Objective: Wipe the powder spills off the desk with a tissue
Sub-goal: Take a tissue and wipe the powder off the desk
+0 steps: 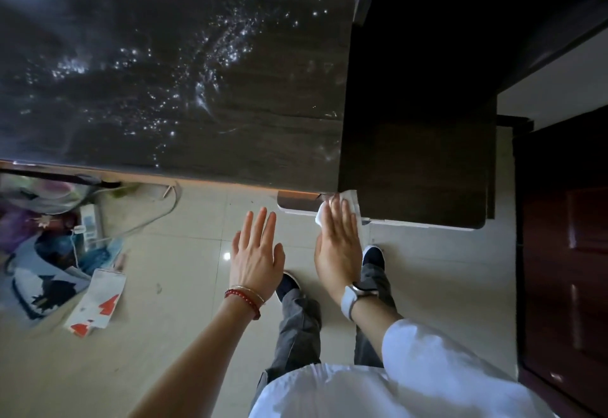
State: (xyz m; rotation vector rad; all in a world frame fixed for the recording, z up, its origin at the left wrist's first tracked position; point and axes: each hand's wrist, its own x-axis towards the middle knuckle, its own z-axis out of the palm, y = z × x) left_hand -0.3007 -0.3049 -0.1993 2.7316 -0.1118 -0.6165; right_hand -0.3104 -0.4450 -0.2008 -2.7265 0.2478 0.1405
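The dark counter fills the top of my view, white powder speckled across its middle. Below it, on the pale tiled floor, stand my feet. My left hand hovers flat with fingers straight, holding nothing. My right hand presses a white tissue under straight fingers against the counter's near edge.

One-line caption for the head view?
Right hand presses a tissue at the powder-speckled desk edge; left hand hovers open.
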